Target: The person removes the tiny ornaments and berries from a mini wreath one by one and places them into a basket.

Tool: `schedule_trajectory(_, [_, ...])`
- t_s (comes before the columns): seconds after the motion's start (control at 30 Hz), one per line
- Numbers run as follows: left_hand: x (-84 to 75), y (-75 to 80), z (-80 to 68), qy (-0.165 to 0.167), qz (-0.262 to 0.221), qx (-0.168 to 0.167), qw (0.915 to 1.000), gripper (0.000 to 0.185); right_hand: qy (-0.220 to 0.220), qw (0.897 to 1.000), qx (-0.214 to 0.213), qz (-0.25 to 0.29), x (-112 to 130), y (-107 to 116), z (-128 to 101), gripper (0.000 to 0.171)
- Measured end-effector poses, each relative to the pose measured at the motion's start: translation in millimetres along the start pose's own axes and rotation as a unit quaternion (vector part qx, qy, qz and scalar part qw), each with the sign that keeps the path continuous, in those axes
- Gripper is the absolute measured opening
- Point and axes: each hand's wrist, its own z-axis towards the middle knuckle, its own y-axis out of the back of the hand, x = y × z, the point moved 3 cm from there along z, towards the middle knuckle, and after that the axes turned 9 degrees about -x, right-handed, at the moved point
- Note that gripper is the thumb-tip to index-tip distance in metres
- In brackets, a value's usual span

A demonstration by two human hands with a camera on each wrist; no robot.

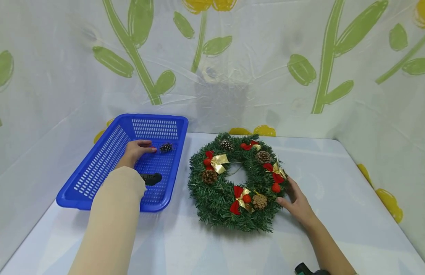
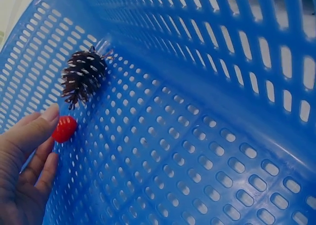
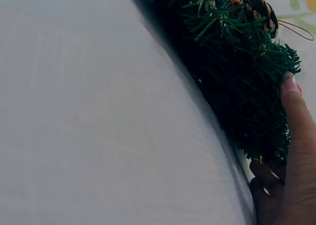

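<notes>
In the blue basket, my left hand (image 1: pixel 136 152) pinches a small red ball (image 2: pixel 65 129) between thumb and fingers, low near the basket floor. A dark pinecone with white-tipped scales (image 2: pixel 83 75) lies just beyond the ball, by the basket wall. My right hand (image 1: pixel 299 204) holds the right side of a green wreath (image 1: pixel 215 202) that lies on the table. Its thumb (image 3: pixel 294 99) rests against the greenery, and the other fingers are partly hidden at the wreath's lower edge. Gold and red bows (image 1: pixel 219 163), pinecones (image 1: pixel 209 176) and red balls (image 1: pixel 275 187) decorate the wreath.
The blue slotted basket (image 1: pixel 179 152) stands on the left of the white table (image 1: pixel 322 168), its walls rising around my left hand. Patterned sheeting (image 1: pixel 253 76) encloses the back and sides. A black strap (image 1: pixel 152 178) shows at my left wrist, over the basket.
</notes>
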Motion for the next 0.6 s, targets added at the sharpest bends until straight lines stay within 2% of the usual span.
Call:
schedule_trajectory(0.4, [-17.1,9.8,-8.3,-0.018,0.018,0.013,0.9996,0.055,-0.016,1.000,0.002,-0.023,-3,1,0,0.083])
schedule_trajectory(0.47, [-22.1,10.8,-9.4,-0.024,0.020,0.020,0.9993,0.055,-0.014,1.000,0.001,-0.027,-3,2,1,0.083])
schedule_trajectory(0.6, [-29.4,14.5,-11.7,-0.033,0.028,0.054,0.9976,0.058,-0.014,1.000,0.002,-0.022,-1,1,1,0.084])
